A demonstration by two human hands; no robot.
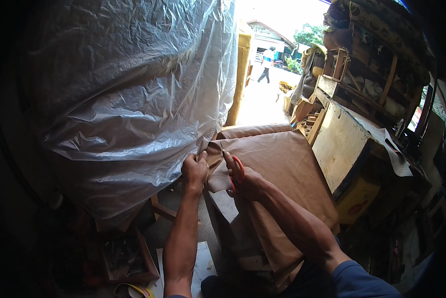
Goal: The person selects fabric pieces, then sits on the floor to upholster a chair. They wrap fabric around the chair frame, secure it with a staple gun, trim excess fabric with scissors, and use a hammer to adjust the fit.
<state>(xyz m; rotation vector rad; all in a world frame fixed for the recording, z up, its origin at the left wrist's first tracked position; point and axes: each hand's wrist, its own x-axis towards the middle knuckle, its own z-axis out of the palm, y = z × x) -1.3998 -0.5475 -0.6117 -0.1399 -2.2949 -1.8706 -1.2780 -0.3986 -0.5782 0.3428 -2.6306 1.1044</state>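
A large brown sheet of leather-like material spreads out in front of me, and its near part hangs down in folds. My left hand is closed on the sheet's left edge, thumb on top, and holds it up. Close beside it on the right, my right hand grips a pair of scissors with red handles. The scissors sit at the raised edge of the sheet; their blades are mostly hidden. A paler underside of the material shows below the two hands.
Clear plastic sheeting covers a bulky thing at left. A worn whitish cabinet and piled furniture frames stand at right. A box of small items is low left. Outside, a person walks.
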